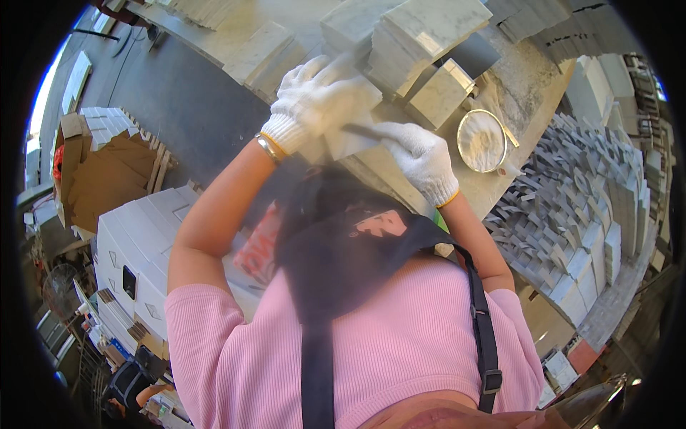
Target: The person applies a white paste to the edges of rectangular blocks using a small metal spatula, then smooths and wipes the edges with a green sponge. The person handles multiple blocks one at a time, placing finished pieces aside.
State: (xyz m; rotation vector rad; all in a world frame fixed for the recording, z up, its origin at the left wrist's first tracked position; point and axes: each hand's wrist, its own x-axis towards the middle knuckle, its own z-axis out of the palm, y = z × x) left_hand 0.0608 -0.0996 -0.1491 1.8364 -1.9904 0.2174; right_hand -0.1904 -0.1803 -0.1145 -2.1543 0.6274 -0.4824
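White knitted gloves cover both hands. My left hand [311, 100] is closed on a pale stone tile [350, 141], steadying it at the table's near edge; haze or blur softens its outline. From the right, my right hand [421, 157] grips a narrow, dark, flat tool [363, 131], its tip against or just over the tile. Whether that tool is a file or a scraper cannot be made out. Stacked grey-white marble tiles [421, 39] stand just beyond my hands, with a smaller marble block [439, 96] closer to the right hand.
A round, gold-rimmed container [481, 141] with pale contents sits on the dusty worktable [525, 82]. Many thin grey stone pieces [572, 193] are piled at right. At left are a cardboard-filled crate [114, 175] and a large white box-like unit [143, 236]. My dark apron [336, 250] hangs below my hands.
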